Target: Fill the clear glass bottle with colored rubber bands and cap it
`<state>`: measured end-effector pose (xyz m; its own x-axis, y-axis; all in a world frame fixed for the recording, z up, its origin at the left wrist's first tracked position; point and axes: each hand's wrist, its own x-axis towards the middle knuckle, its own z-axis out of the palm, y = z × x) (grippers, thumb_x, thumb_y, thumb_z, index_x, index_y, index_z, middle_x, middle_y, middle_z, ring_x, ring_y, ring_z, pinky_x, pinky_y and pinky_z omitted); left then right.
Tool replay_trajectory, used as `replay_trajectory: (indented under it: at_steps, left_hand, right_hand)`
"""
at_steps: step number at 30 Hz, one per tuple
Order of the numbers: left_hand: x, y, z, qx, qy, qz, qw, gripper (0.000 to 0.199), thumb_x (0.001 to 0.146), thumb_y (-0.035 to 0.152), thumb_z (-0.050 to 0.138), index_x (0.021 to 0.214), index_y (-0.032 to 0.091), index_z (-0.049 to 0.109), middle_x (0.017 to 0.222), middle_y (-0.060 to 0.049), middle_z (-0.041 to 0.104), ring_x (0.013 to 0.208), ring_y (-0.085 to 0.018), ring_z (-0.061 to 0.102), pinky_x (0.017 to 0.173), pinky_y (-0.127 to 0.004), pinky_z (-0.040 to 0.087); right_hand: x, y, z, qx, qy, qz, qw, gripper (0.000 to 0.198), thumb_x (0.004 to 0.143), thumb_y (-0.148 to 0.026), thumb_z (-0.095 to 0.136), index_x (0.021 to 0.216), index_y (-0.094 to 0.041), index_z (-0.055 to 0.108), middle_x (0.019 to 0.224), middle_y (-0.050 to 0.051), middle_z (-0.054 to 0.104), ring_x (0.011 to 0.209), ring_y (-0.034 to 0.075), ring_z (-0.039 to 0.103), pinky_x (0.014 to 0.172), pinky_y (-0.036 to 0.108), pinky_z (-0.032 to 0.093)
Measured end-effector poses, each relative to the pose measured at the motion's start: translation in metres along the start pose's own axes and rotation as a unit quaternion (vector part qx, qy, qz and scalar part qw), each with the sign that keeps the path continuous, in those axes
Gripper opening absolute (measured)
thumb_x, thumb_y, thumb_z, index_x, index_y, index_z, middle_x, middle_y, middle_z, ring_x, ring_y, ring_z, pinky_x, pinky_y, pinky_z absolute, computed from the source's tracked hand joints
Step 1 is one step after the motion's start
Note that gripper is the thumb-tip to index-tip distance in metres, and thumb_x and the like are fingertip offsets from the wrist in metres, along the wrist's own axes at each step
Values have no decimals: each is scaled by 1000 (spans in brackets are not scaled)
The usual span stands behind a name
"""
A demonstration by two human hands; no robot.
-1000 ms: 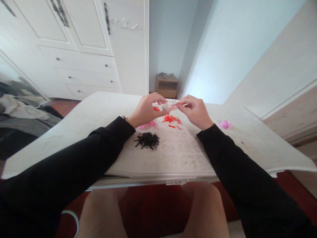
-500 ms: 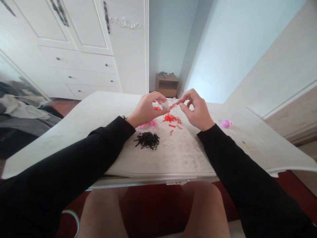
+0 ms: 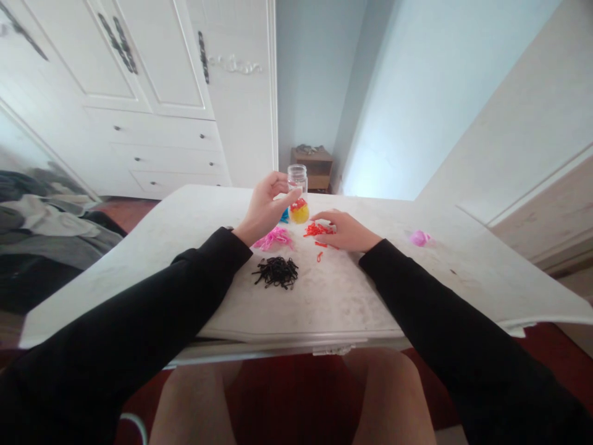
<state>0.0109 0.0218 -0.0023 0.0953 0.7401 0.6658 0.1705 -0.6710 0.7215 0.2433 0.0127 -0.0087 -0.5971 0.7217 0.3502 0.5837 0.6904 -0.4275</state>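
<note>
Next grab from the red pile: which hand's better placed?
Right, most likely. The right hand is right at the red pile, while the left hand is occupied holding the clear jar.

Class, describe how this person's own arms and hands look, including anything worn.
A long, creased black fabric sleeve covers the left arm to the wrist; a matching black sleeve covers the right. The left hand and right hand wear no gloves. A small dark item at the left cuff is too small to identify.
</note>
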Motion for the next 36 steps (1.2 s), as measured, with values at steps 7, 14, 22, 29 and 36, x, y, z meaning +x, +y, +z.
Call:
replay_trajectory:
  at_steps: [7,14,22,29,36]
  left_hand:
    - [1,1,-2,31,33,-10,999,26,86,41,71,95,20,59,96,-4,72,86,-15,69,73,-27,58]
    - [0,0,-8,133,33,12,990,26,75,32,83,95,19,72,96,-4,75,87,-18,68,81,-34,57]
    - [-3,-5,-10,171,-41,53,983,30,68,33,89,92,19,78,90,-5,72,81,-19,67,79,-37,55]
    - [-6,0,-7,181,-74,78,978,28,69,30,89,92,20,77,92,-5,73,82,-19,67,79,-35,54]
    - [-6,1,-6,171,-67,91,979,27,71,29,88,93,20,77,94,-6,74,84,-19,68,81,-36,55]
  right_hand:
    - [11,3,7,10,28,-22,999,10,78,-13,74,80,-21,78,82,3,77,82,20,66,84,36,49]
    - [11,4,-2,123,130,24,984,9,80,-19,72,85,-18,78,88,6,80,79,19,71,79,34,55]
    - [11,5,-7,195,230,41,953,25,75,-41,83,81,-20,69,82,4,77,76,20,71,74,36,58]
    - [8,-6,-9,193,198,15,961,23,80,-45,83,80,-22,81,85,6,79,82,23,73,82,40,59]
    - [9,-12,-11,157,225,-51,960,14,86,-38,77,84,-24,81,87,5,73,84,19,69,78,37,57]
